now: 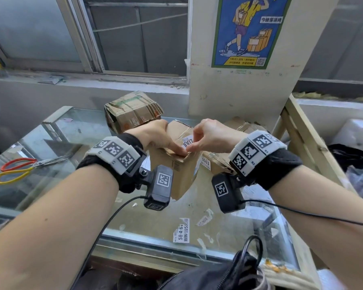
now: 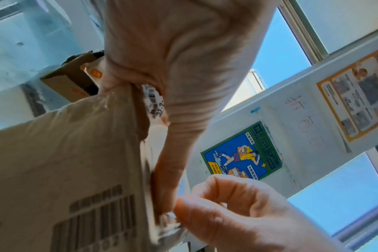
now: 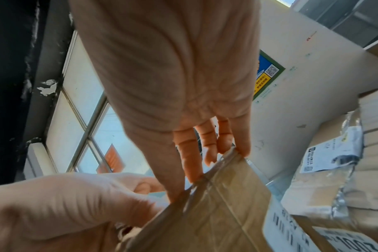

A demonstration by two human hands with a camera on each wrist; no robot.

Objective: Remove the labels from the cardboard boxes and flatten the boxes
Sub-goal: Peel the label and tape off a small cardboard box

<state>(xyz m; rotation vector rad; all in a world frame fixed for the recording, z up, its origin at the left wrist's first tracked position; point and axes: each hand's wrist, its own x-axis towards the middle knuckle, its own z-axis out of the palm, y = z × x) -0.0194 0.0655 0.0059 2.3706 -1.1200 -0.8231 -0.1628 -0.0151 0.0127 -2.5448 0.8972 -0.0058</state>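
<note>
A brown cardboard box (image 1: pixel 181 170) is held tilted above the glass counter (image 1: pixel 76 130), in front of me. My left hand (image 1: pixel 168 143) grips its top from the left, thumb lying along the upper edge (image 2: pixel 162 179). My right hand (image 1: pixel 197 144) meets it at the near top corner. There its thumb and forefinger pinch a crumpled strip of clear tape (image 2: pixel 168 223) at the taped seam (image 3: pixel 207 184). A white printed label (image 1: pixel 188 142) sticks to the box's top just behind the pinch, and the two hands partly cover it.
Red and yellow scissors (image 1: pixel 19 170) lie at the left of the counter. A bundle of flattened cartons (image 1: pixel 132 111) stands behind, and another box with a 1003 label (image 1: pixel 205 163) lies to the right. Torn label scraps (image 1: pixel 181 230) litter the glass. A wooden frame (image 1: pixel 302 135) borders the right.
</note>
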